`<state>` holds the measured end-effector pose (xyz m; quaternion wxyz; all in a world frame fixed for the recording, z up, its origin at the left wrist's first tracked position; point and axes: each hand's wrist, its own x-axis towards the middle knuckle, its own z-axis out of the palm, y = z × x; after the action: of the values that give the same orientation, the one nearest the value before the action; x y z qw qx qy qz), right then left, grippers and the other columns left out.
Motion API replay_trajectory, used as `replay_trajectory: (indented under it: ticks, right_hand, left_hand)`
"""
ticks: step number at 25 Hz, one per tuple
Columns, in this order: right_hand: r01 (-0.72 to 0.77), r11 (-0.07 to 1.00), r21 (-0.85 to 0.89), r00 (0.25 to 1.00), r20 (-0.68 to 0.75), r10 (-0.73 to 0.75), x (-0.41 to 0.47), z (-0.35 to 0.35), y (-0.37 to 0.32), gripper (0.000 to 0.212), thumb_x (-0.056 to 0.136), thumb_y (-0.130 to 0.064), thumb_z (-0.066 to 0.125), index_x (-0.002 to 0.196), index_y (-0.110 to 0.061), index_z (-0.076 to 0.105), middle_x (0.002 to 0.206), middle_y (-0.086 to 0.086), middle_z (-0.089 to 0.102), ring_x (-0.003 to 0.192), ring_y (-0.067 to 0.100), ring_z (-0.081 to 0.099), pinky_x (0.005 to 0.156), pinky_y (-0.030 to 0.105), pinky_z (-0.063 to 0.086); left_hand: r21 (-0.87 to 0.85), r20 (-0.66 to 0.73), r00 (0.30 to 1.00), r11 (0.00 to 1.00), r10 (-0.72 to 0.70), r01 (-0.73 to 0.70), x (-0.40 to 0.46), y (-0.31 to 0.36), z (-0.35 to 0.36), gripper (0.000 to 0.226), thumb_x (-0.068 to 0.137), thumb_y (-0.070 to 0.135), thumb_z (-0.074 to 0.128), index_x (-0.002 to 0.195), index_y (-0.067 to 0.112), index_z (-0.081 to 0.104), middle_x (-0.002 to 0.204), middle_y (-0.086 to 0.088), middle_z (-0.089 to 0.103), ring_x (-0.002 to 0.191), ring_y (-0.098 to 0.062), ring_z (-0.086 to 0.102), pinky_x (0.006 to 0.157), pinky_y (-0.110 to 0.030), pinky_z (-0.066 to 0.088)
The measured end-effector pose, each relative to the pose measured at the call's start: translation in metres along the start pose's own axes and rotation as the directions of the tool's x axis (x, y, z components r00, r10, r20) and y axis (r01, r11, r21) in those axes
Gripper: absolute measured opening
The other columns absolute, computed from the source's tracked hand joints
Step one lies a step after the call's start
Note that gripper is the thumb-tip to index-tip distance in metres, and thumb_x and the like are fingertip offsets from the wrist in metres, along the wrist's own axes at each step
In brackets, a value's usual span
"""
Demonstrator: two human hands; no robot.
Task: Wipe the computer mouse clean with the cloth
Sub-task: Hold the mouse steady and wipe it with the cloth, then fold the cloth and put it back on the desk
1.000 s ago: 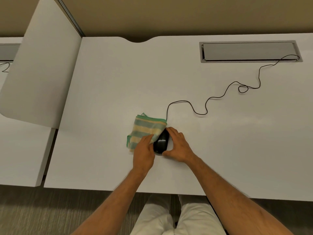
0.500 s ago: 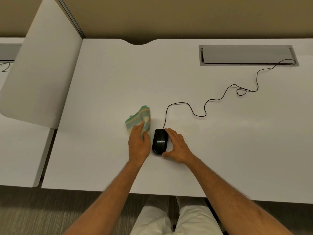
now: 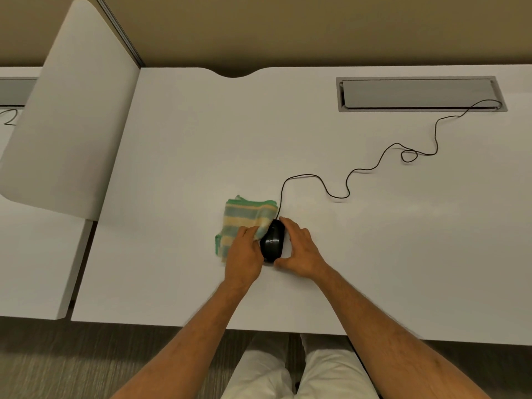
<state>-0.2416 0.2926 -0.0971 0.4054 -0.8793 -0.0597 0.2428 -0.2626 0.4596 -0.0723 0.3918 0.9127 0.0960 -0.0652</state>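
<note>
A black wired computer mouse (image 3: 273,242) lies on the white desk (image 3: 374,254), near its front middle. My right hand (image 3: 299,249) cups the mouse's right side, thumb at its rear and fingers along its front. My left hand (image 3: 244,254) presses a green and yellow striped cloth (image 3: 243,218) against the mouse's left side. The cloth spreads out on the desk to the left and behind my hand. The mouse's left flank is hidden by cloth and fingers.
The mouse's black cable (image 3: 374,165) snakes back and right into a grey cable hatch (image 3: 420,93) in the desk. A white divider panel (image 3: 72,110) stands at the left edge, with a second desk (image 3: 34,254) beyond it. My legs show below the front edge.
Half a second ago my left hand held the cloth bunched and apart from the mouse; now the cloth lies spread and pressed against the mouse's left side. My right hand stayed on the mouse.
</note>
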Motion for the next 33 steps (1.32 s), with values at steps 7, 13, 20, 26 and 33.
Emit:
replay_trajectory:
  ticks: [7,13,20,26,33]
  right_hand:
    - [-0.031,0.999,0.043,0.999,0.02,0.03,0.002,-0.001,0.004,0.112,0.062,-0.041,0.084,0.15,-0.034,0.016,0.147,-0.006,0.037,0.119,0.019,0.04,0.096,0.045,0.045]
    - [-0.032,0.999,0.031,0.999,0.013,0.031,0.001,0.0,0.003,0.115,0.062,-0.043,0.085,0.152,-0.031,0.014,0.15,-0.003,0.037,0.122,0.02,0.039,0.099,0.044,0.043]
    - [-0.056,0.998,0.027,0.998,-0.025,0.057,0.006,0.004,0.005,0.085,0.057,-0.06,0.081,0.127,-0.033,0.042,0.114,-0.011,0.055,0.105,0.018,0.052,0.083,0.037,0.053]
    - [-0.037,0.999,0.032,0.999,-0.004,0.038,0.004,0.001,0.004,0.106,0.071,-0.052,0.078,0.153,-0.029,0.015,0.15,-0.007,0.036,0.126,0.021,0.035,0.104,0.04,0.035]
    - [-0.1,0.981,0.167,0.994,0.049,0.093,-0.013,-0.025,-0.009,0.122,0.064,-0.042,0.086,0.155,-0.028,0.005,0.158,-0.005,0.021,0.133,0.023,0.037,0.105,0.039,0.041]
  left_hand:
    - [-0.135,-0.032,0.98,0.973,-0.194,0.188,-0.054,0.0,0.012,0.016,0.086,0.008,0.069,0.097,0.017,0.06,0.089,0.005,0.064,0.077,-0.005,0.058,0.063,-0.014,0.041]
    - [-0.37,-0.082,0.949,0.894,-0.303,0.254,-0.063,0.009,0.005,0.018,0.088,0.009,0.07,0.089,0.024,0.06,0.084,0.003,0.066,0.075,-0.014,0.066,0.061,-0.025,0.054]
    - [0.191,-0.017,0.99,0.973,0.138,-0.132,-0.031,0.023,0.007,0.026,0.091,0.015,0.067,0.117,0.015,0.066,0.115,-0.005,0.059,0.085,-0.016,0.057,0.066,-0.023,0.045]
    - [0.272,0.125,0.992,0.961,0.015,-0.049,-0.044,0.028,0.011,0.024,0.096,0.02,0.054,0.116,0.015,0.067,0.109,-0.004,0.06,0.085,-0.022,0.062,0.07,-0.03,0.049]
    - [0.069,0.082,0.996,0.997,0.034,-0.04,-0.039,0.051,-0.074,0.019,0.09,0.015,0.06,0.107,0.02,0.067,0.099,0.009,0.063,0.084,-0.013,0.061,0.066,-0.017,0.043]
